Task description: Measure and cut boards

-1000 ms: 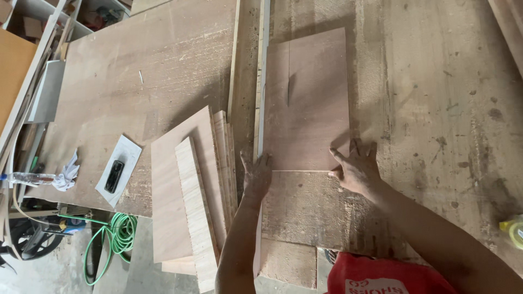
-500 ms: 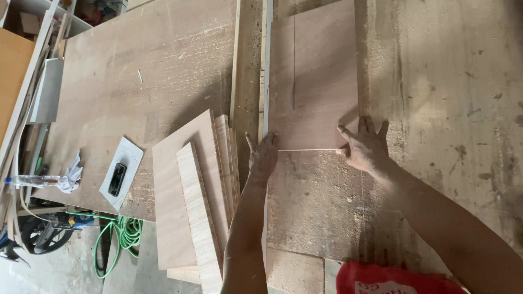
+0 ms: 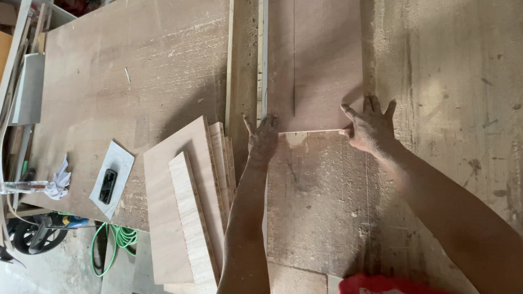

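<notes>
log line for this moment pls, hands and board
left hand: on near edge of plywood panel beside metal guide rail | right hand: on panel's near right corner | stacked boards: left, untouched

Left hand point(image 3: 263, 137) and right hand point(image 3: 369, 126) pressed flat at near edge of plywood panel point(image 3: 316, 65) on dusty worktop point(image 3: 447, 81); stacked boards point(image 3: 188, 212) left; possibly a slit in panel.
</notes>
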